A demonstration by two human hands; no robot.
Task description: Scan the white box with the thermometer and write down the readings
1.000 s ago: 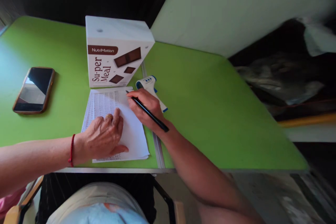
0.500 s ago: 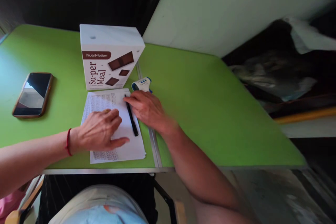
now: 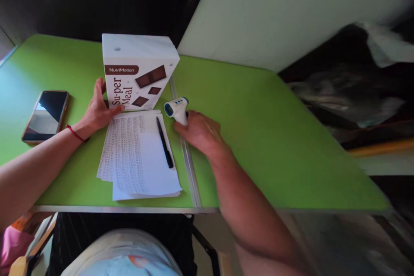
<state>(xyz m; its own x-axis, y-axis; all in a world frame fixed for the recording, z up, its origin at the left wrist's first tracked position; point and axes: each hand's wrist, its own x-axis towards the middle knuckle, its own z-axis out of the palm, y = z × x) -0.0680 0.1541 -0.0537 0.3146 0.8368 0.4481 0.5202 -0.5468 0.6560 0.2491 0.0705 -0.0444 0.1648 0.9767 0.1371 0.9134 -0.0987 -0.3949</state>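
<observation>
My left hand (image 3: 98, 107) grips the lower left corner of a white NutriMotion box (image 3: 142, 82), thumb on its front and fingers along its left side. The box stands upright on the green table. Wrapped round the handle of a white and blue infrared thermometer (image 3: 177, 107) is my right hand (image 3: 201, 130); the thermometer's head points left. Between my arms lies a stack of handwritten paper sheets (image 3: 152, 181), with a black pen (image 3: 164, 142) across its right side.
A phone (image 3: 45, 115) lies face up on the left of the green table (image 3: 265, 146). A metal seam (image 3: 190, 172) runs across the tabletop. Behind stand a dark panel (image 3: 80, 0) and a pale wall (image 3: 252, 13). Plastic bags (image 3: 352, 95) fill a shelf at the right.
My left hand has left the papers and moved up and left to the box. My right hand has come off the pen area and closed round the thermometer's handle.
</observation>
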